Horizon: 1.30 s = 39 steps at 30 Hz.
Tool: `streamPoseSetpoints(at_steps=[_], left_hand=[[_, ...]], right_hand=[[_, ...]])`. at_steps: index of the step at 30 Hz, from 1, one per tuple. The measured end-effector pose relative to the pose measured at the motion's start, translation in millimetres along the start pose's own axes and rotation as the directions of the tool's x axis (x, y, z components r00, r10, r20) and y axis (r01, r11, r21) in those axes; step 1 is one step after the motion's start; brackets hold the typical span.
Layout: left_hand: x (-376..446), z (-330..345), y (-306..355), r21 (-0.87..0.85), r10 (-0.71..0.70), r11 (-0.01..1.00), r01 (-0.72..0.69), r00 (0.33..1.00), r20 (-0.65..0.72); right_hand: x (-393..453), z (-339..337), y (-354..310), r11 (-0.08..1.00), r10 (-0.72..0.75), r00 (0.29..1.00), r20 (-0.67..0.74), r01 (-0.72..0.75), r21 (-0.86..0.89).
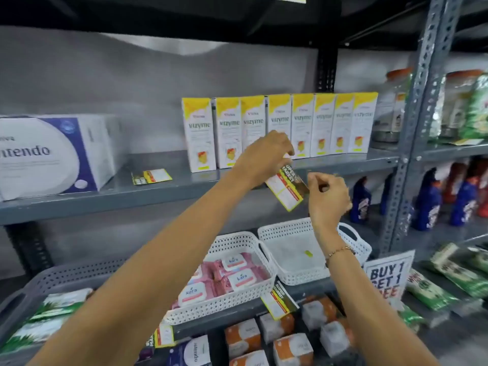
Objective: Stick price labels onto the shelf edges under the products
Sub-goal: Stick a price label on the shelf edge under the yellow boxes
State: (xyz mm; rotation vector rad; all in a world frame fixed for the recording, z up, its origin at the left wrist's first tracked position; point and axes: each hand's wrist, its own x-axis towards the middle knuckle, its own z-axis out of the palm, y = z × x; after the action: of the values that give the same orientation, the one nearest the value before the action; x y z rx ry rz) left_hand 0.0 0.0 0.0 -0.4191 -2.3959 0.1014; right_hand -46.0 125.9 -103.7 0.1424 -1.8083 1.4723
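Price label cards, white, red and yellow (286, 187), were pinched by the left hand (266, 154) at the grey metal shelf edge (158, 192); the right hand (328, 198) was curled, its grip not discernible.

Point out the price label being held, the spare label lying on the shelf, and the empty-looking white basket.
held price label (285, 191), head view, on its white lower half.
spare label (151, 177), head view, at its middle.
white basket (287, 228), head view, on its perforated back wall.

Single head-worn wide-angle view, facing forward and slightly down, close to grey shelving (184, 186) at arm's reach.
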Motion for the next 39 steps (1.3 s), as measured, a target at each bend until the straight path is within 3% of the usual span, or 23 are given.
streamPoseSetpoints(at_steps=[5, 9, 22, 31, 39], left_hand=[[20, 21, 9, 0.025, -0.024, 0.999, 0.020, 0.987, 0.161], [24, 27, 9, 0.094, -0.073, 0.994, 0.054, 0.974, 0.212], [26, 26, 1, -0.009, -0.277, 0.960, 0.280, 0.953, 0.127], [37, 21, 7, 0.068, -0.266, 0.964, 0.258, 0.949, 0.169], [38, 21, 2, -0.047, -0.392, 0.913, 0.404, 0.905, 0.168]], right_hand=[[10, 7, 24, 0.991, 0.131, 0.979, 0.155, -0.124, -0.054], [13, 8, 36, 0.971, 0.235, 0.937, 0.258, -0.235, -0.030], [13, 9, 39, 0.893, 0.275, 0.865, 0.419, -0.391, 0.222], [22, 1, 34, 0.921, 0.283, 0.854, 0.437, -0.370, 0.126], [20, -6, 37, 0.785, 0.357, 0.782, 0.511, -0.547, 0.290]])
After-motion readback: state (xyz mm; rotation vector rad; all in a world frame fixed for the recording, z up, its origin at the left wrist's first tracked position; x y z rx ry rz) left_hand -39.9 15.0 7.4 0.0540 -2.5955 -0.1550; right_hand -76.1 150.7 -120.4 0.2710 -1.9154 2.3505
